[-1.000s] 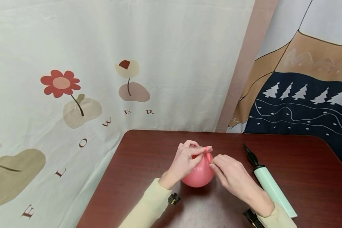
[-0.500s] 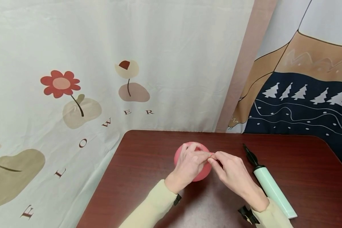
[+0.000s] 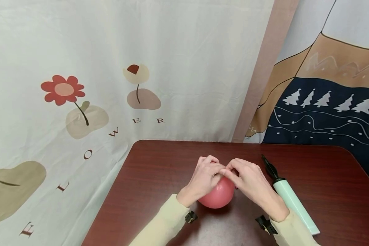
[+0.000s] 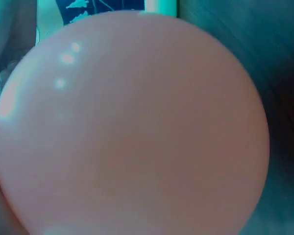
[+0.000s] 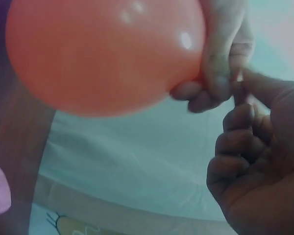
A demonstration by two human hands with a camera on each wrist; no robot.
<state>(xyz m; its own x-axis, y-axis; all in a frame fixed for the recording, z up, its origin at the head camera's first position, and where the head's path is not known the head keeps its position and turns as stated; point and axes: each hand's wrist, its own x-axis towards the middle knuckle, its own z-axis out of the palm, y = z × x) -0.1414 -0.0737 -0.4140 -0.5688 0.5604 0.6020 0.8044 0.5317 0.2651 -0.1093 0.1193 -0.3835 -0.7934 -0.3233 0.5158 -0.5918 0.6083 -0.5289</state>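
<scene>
Fingers of left hand [image 3: 204, 178] curl round neck end of inflated pink balloon [image 3: 217, 196]; right hand [image 3: 254, 182], thumb and forefinger pressed together, pinches tip just beside. Balloon bulges beneath both hands, over reddish-brown table [image 3: 160, 171]. Black-tipped, mint-green pump [image 3: 295, 205] lies to right; flower-print cloth [image 3: 190, 51] hangs behind.
</scene>
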